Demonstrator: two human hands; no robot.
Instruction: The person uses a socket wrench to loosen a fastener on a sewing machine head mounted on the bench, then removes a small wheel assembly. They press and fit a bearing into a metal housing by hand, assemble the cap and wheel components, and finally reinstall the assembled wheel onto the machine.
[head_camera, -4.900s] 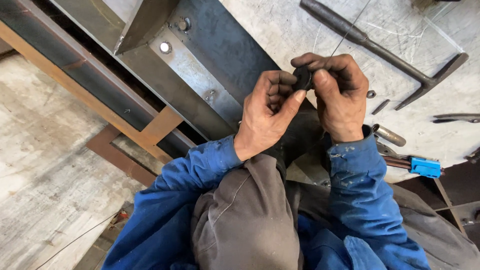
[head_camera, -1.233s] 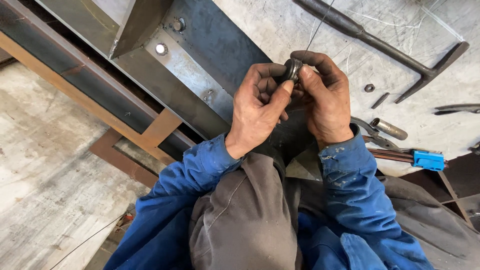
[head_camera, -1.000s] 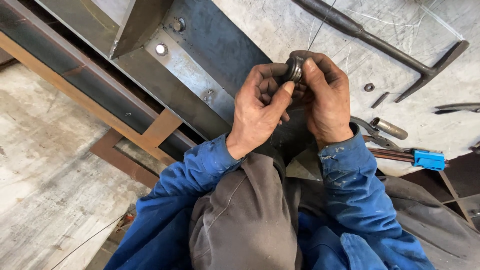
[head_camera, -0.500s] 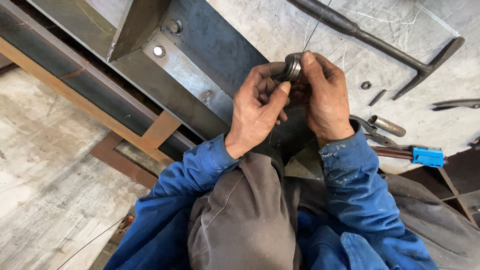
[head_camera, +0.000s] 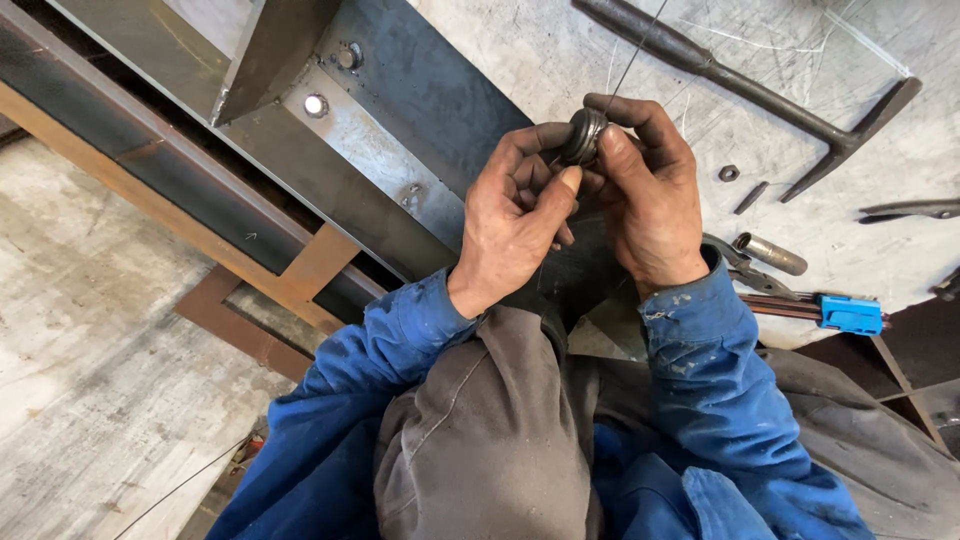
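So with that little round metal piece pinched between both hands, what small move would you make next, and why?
Probably a slight further twist of the round metal part with the right hand while the left hand steadies it. Both sets of fingertips already pinch it, and a thin wire runs up from it, so only a small turn seems needed.

Items around my hands, by position

My left hand (head_camera: 515, 215) and right hand (head_camera: 650, 195) meet over my knee (head_camera: 480, 430), a ring (head_camera: 583, 135) between them. Steel beam (head_camera: 300, 150) lies to my left; T-handled bar (head_camera: 760, 90) beyond my right hand; nut (head_camera: 729, 173), short tube (head_camera: 770, 254) and clamp (head_camera: 850, 314) to my right.
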